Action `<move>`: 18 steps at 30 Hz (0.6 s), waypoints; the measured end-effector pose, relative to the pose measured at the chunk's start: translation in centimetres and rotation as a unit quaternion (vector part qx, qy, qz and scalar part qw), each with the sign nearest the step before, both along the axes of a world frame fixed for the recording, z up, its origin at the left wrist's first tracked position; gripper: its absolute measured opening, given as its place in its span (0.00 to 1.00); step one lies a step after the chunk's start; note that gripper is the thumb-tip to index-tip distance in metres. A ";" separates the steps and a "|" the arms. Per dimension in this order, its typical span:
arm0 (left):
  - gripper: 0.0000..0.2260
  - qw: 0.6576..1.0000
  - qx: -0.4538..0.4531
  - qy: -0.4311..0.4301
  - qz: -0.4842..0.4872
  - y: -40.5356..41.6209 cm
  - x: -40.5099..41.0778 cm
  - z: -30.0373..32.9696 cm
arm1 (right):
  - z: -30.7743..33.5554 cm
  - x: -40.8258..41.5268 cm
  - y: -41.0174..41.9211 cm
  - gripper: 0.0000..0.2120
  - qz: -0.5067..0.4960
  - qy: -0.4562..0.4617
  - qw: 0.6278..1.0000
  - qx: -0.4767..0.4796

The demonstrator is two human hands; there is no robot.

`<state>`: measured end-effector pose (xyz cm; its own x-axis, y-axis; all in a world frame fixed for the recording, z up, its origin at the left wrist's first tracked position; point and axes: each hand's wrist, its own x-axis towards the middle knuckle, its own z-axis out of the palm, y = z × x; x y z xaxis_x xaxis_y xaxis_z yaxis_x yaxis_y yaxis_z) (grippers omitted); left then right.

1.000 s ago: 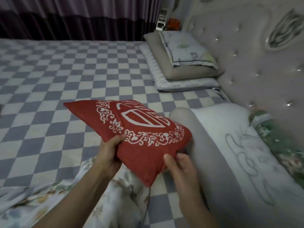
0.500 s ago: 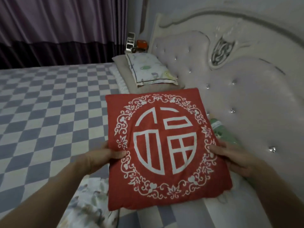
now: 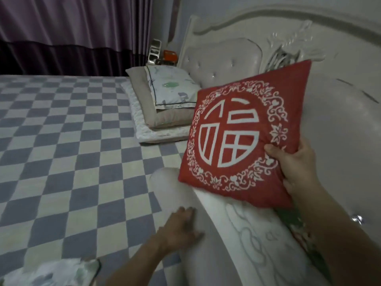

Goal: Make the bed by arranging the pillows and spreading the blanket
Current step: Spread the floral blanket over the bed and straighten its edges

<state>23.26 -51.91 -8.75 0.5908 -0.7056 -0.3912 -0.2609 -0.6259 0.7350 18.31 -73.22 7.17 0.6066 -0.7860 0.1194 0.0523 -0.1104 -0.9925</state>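
Left hand (image 3: pixel 181 228) now off red cushion (image 3: pixel 243 139), fingers flat on white pillow (image 3: pixel 206 254), lower centre; right hand (image 3: pixel 292 164) gripping cushion's edge, right of frame.

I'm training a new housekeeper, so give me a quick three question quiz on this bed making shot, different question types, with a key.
1. True or false: both hands grip the red cushion.
2. The left hand rests on: A) the white pillow B) the checkered sheet C) the headboard
3. Fill in: the far stack is topped by a ____-print pillow.

Key: 1 false, only the right hand grips it; 2 A; 3 floral.
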 end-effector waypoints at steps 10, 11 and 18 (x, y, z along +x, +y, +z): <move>0.42 0.986 0.143 0.016 -0.084 -3.6 1.6 -6.4 | -7.3 6.9 -8.7 0.44 0.028 0.196 0.974 -0.111; 0.43 0.985 0.145 0.006 -0.094 -3.7 1.6 -6.9 | -8.7 6.5 -8.7 0.45 0.029 0.224 0.964 -0.142; 0.45 0.984 0.167 0.010 -0.066 -3.9 1.8 -10.2 | -13.5 3.3 -3.8 0.40 0.040 0.237 0.950 -0.198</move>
